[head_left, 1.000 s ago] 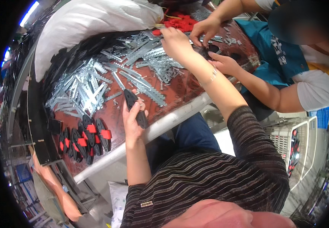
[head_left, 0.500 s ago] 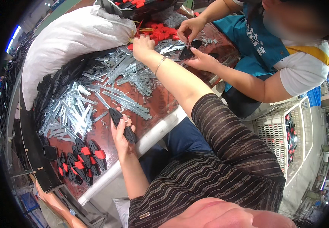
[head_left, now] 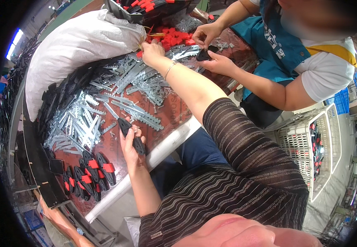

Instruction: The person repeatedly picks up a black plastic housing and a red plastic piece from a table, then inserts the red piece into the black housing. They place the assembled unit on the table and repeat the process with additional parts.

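Observation:
My left hand point(head_left: 132, 144) is closed round a long black plastic part point(head_left: 125, 125) with pointed ends, held low over the near side of the table. Beyond it lie heaps of flat, notched metal strips point(head_left: 145, 117). My right arm is stretched far out, and my right hand point(head_left: 153, 52) is at the edge of a pile of small red plastic pieces point(head_left: 172, 37), beside the white sack's tied mouth. Its fingers are curled; the fingertips and anything in them are hidden.
A bulging white sack point(head_left: 77, 45) lies along the table's far left, with black parts below it. Black-and-red assembled pieces point(head_left: 88, 175) are grouped at the near left. At right, a co-worker's hands point(head_left: 217, 64) hold a black part. A white plastic crate point(head_left: 296, 144) stands on the floor.
My right hand has shifted slightly left and toward me at the edge of the red pile. The left hand keeps its hold on the black part, nearly still.

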{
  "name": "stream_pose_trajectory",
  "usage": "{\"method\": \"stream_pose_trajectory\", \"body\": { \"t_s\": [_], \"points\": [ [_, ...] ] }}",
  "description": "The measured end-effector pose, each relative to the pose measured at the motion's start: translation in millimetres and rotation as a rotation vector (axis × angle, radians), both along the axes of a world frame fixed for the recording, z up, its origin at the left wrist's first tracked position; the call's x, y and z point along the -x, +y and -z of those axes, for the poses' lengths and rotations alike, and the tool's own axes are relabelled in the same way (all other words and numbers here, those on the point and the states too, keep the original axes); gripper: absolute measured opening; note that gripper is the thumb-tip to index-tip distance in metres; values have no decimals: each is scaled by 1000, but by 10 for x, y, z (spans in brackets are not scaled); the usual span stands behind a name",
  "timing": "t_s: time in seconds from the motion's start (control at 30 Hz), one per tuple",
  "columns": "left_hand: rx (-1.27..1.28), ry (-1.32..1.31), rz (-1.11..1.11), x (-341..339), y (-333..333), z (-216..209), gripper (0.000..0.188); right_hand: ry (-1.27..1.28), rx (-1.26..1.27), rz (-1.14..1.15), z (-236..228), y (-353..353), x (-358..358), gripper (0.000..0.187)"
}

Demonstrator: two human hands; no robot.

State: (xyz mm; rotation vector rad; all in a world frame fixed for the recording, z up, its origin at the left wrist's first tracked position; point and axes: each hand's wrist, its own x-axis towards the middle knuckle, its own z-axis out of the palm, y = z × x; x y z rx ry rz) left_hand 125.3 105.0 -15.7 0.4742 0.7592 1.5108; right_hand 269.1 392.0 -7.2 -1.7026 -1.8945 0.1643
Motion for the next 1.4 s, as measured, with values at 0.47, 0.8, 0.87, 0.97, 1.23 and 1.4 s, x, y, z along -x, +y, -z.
{"method": "stream_pose_trajectory", "body": {
  "t_s": [0.47,0.8,0.87,0.97,1.23,1.4],
  "points": [
    [-56,17,-160,-14,13,84,42,507,-121,-759,-335,-2058,-36,37],
    [-127,205,-120,-108,-90,19,46,452,-161,-801,-243,-2523,-65,27],
    [-115,179,-135,-144,-136,7,45,471,-149,-775,-255,-2562,-59,27],
    [-130,250,-202,-236,-183,-78,44,511,-70,-717,-263,-2654,-26,29],
    [-125,286,-242,-348,-277,-79,42,661,-164,-664,-276,-2807,-17,44],
    [-123,280,-225,-466,-310,-93,41,771,-117,-579,-275,-2884,45,43]
  ]
}}
